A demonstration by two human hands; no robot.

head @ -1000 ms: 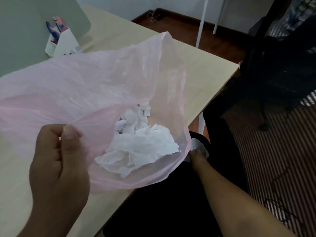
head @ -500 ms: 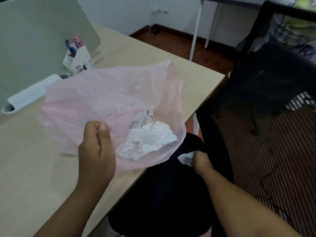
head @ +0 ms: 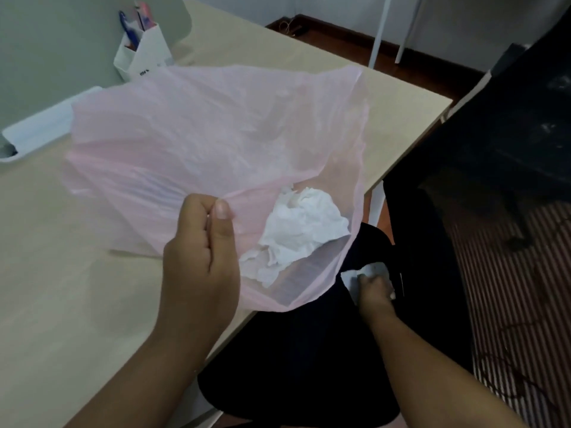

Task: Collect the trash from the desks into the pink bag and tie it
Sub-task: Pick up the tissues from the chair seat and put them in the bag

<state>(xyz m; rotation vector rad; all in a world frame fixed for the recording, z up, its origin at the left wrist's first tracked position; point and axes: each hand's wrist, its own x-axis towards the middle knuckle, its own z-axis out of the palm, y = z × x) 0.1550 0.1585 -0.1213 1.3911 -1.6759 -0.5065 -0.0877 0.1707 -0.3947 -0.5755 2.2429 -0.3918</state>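
A thin pink bag (head: 197, 137) is held above the light wooden desk (head: 55, 304), its mouth facing me. My left hand (head: 200, 254) pinches the bag's near rim between thumb and fingers. Crumpled white tissue (head: 296, 230) lies inside the bag near its lower right side. Below the desk's edge, over the black seat, my right hand (head: 375, 285) grips a small white piece of tissue (head: 355, 273) just under the bag's lowest corner.
A white pen holder (head: 142, 54) with pens stands at the desk's back by a grey-green partition (head: 46, 57). A white flat object (head: 37, 128) lies left. A black chair (head: 506, 134) stands right of the desk, on a striped floor (head: 509, 304).
The view has dipped and shifted. My left hand keeps its pinch on the bag's rim. My right hand with the small tissue stays low beside the bag's bottom corner, slightly closer to it.
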